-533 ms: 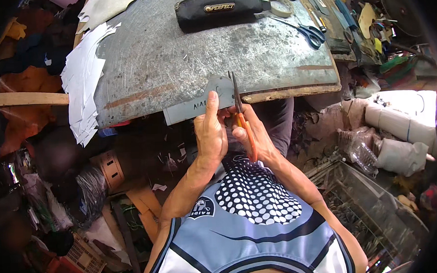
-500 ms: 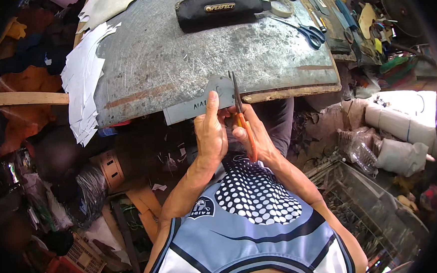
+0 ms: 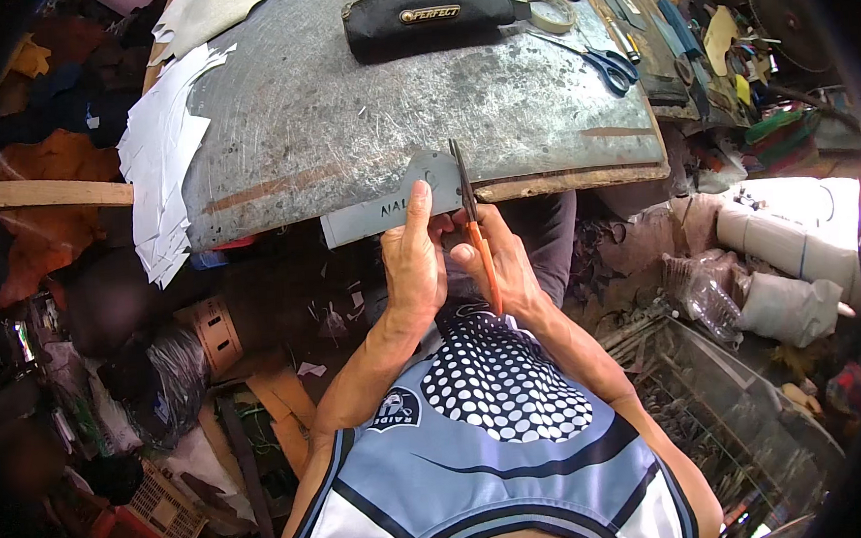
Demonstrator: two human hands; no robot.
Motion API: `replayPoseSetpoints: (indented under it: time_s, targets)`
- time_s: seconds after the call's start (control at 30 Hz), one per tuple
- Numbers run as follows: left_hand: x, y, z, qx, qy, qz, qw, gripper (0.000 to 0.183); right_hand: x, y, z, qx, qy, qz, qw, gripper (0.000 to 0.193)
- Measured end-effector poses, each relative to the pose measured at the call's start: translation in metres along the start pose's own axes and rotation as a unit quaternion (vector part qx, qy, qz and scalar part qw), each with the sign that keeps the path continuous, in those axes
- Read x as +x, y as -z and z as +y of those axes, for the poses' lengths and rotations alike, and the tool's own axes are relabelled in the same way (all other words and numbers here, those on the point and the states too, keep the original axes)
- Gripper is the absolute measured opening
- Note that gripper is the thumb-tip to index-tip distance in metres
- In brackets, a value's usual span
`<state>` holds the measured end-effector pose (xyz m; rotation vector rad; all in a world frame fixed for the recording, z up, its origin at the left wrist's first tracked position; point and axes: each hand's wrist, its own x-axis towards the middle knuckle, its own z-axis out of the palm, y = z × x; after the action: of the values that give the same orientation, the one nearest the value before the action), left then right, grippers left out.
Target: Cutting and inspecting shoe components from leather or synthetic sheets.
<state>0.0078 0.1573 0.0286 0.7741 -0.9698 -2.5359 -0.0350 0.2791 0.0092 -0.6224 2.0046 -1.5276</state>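
Observation:
My left hand (image 3: 413,270) is closed on a flat grey sheet piece (image 3: 359,221) with a cut outline and dark handwritten marks, its thumb lying along the top face. The piece is held just off the front edge of the worktable. In my right hand (image 3: 511,269) is a pair of scissors (image 3: 487,265) with orange handles and dark blades pointing away from me. The blades stand upright along the right edge of the grey piece. Fingers of both hands nearly meet under the piece, where they are partly hidden.
On the scratched metal-topped table (image 3: 294,129) lie a black zip pouch (image 3: 430,17), a tape roll (image 3: 553,12) and blue-handled scissors (image 3: 614,70). White paper offcuts (image 3: 160,157) overhang its left side. A wooden bar (image 3: 51,194) juts out left. Wrapped rolls (image 3: 769,238) sit at right.
The scissors' handles have come closer together in my right hand, and the blades look nearly closed. My left hand and the grey piece have hardly moved.

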Motion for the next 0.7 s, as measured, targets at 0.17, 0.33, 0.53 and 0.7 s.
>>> replayPoseSetpoints:
  time_s: [0.17,0.33,0.53,0.7]
  targets:
    - [0.001,0.004,-0.002,-0.018,-0.015,-0.002,1.000,0.029,-0.003,0.005,-0.007,-0.032,-0.002,-0.026,0.999,0.063]
    - [0.001,0.001,-0.002,-0.020,-0.013,-0.009,1.000,0.031,-0.003,0.004,0.005,0.008,0.003,-0.015,1.000,0.064]
    - [0.000,0.001,-0.004,-0.019,0.002,-0.019,1.000,0.033,-0.003,0.002,0.007,0.024,0.014,0.003,1.000,0.066]
    - [0.000,0.003,-0.006,-0.008,0.011,-0.008,1.000,0.032,-0.003,0.003,0.003,0.005,0.002,0.005,1.000,0.052]
